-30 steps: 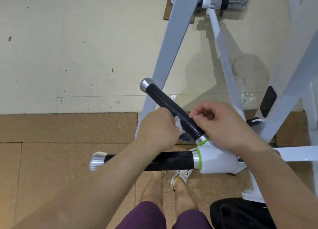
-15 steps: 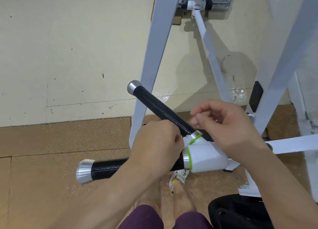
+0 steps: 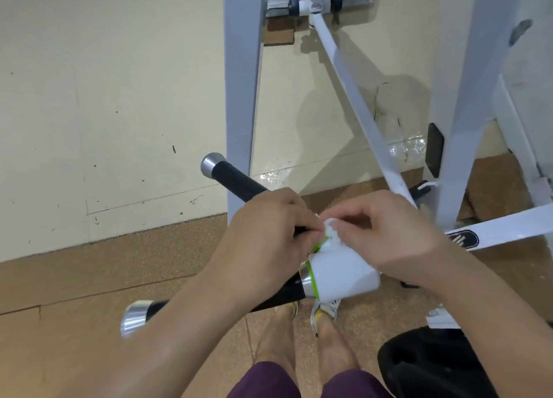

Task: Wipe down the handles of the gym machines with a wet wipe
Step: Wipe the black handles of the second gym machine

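Note:
Two black handles with silver end caps branch from a white hub (image 3: 344, 273) ringed in green. The upper handle (image 3: 230, 179) slants up to the left; the lower handle (image 3: 278, 296) runs left, partly behind my left forearm. My left hand (image 3: 269, 236) and my right hand (image 3: 386, 233) meet at the base of the upper handle. Both pinch a small white wet wipe (image 3: 330, 228) between their fingertips, right above the hub.
The white machine frame has an upright post (image 3: 239, 98), a diagonal rod (image 3: 353, 98) and a second post (image 3: 466, 128) to the right. A black seat pad (image 3: 434, 364) lies at the lower right. My feet stand on brown cork flooring (image 3: 104, 263) by a cream wall.
My left hand has slid down the upper handle to its base with the wipe. My right hand has closed in and now pinches the wipe too. The view has shifted.

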